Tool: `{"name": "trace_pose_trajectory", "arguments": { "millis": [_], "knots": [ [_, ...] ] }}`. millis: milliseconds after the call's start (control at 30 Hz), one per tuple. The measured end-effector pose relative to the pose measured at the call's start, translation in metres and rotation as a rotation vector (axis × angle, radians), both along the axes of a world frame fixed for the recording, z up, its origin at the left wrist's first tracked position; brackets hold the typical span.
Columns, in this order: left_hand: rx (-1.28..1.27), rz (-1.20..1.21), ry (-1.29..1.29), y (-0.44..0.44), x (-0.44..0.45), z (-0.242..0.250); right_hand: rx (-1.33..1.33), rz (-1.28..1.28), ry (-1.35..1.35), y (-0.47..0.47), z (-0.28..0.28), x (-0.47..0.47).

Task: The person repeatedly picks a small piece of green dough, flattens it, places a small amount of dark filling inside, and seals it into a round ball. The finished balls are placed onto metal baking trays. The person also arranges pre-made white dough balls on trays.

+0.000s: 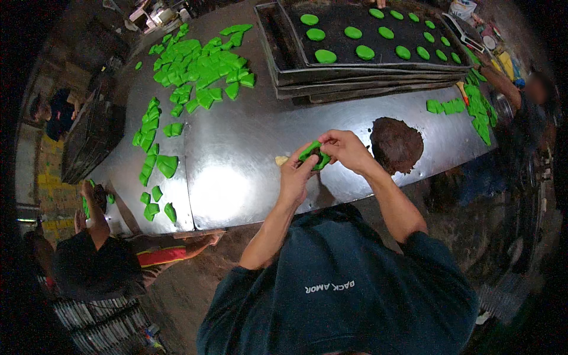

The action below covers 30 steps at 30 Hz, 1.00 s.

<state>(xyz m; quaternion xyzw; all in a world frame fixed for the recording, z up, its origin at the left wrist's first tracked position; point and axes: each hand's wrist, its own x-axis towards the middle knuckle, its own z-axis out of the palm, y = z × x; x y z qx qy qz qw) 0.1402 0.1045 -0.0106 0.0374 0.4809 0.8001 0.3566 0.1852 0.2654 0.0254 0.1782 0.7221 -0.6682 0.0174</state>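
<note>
Above the metal table [248,133], my left hand [296,175] holds a piece of green dough [322,160] with dark brown filling showing in its middle. The fingertips of my right hand [344,148] pinch the dough's upper right edge. Just left of the dough lies a small pale yellowish lump [280,160]. A mound of dark brown filling [396,144] rests on the metal to the right of my right hand. Many cut green dough pieces [199,62] are spread over the table's back left, with more [148,124] in a line down the left side.
Stacked dark baking trays [372,71] stand at the back, the top one bearing rows of green dough rounds [364,52]. More green dough [479,106] lies at the right, near a brush and a person's arm [501,84]. Other people are at the left, one with hands [91,195] at the table.
</note>
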Motion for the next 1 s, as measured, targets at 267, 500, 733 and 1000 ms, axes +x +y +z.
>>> {"name": "trace_pose_trajectory", "arguments": {
  "millis": [267,500,733,1000],
  "knots": [
    [-0.018,0.062,0.005,0.036,0.010,0.010,0.532,-0.279,0.326,0.015,0.008,0.028],
    [-0.106,-0.009,0.014,0.069,0.007,0.011,0.617,-0.207,0.302,0.042,0.018,0.025],
    [-0.204,0.055,0.134,0.084,0.028,0.038,0.902,0.025,0.509,0.048,0.026,0.045],
    [-0.160,0.431,0.622,0.069,0.000,0.043,0.567,0.070,0.450,0.030,0.077,0.014]
  ]
}}
